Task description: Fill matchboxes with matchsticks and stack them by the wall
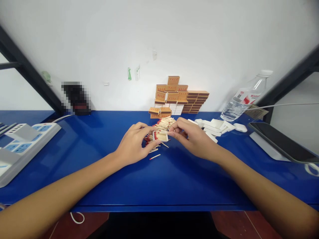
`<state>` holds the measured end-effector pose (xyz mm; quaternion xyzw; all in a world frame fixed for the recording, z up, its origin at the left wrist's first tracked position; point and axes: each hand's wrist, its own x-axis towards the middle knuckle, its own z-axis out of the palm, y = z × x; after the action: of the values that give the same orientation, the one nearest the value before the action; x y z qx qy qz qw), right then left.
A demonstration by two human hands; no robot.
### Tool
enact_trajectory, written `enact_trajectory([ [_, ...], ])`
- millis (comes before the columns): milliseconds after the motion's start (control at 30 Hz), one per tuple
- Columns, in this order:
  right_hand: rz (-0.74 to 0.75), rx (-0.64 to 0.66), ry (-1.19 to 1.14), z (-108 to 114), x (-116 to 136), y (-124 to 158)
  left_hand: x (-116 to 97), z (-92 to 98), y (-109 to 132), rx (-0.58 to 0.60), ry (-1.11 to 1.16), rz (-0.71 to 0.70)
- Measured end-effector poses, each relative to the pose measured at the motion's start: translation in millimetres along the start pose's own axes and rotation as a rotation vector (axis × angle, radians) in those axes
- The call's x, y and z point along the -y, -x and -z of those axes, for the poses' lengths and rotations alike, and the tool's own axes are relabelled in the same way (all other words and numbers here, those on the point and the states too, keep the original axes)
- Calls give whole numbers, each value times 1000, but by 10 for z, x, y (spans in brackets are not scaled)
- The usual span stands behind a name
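Head view, left hand [134, 143] pinching a matchbox tray [167, 137] of red-tipped matches [160, 135] over the blue bench [159, 186], right hand [189, 135] at its other end, can't tell if that grip's closed, loose matches [164, 123] piled right behind.

Tbl [159, 186] frt free, matches [164, 123] blk ctr

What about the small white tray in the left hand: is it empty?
No, red-tipped matches lie side by side inside the white tray that the left hand holds.
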<state>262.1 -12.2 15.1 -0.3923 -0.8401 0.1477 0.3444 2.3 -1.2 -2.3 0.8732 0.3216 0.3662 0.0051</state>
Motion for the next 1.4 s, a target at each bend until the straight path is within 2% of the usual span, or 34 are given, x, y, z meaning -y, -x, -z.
enact_trajectory([
  [233, 71, -12, 112, -10, -11, 10, 3, -16, 20, 10, 30, -1],
  [800, 152, -88, 84, -39, 84, -1, -32, 11, 8, 7, 57, 10],
  [1400, 186, -40, 93, -4, 114, 25, -18, 0, 9, -10, 51, 25],
])
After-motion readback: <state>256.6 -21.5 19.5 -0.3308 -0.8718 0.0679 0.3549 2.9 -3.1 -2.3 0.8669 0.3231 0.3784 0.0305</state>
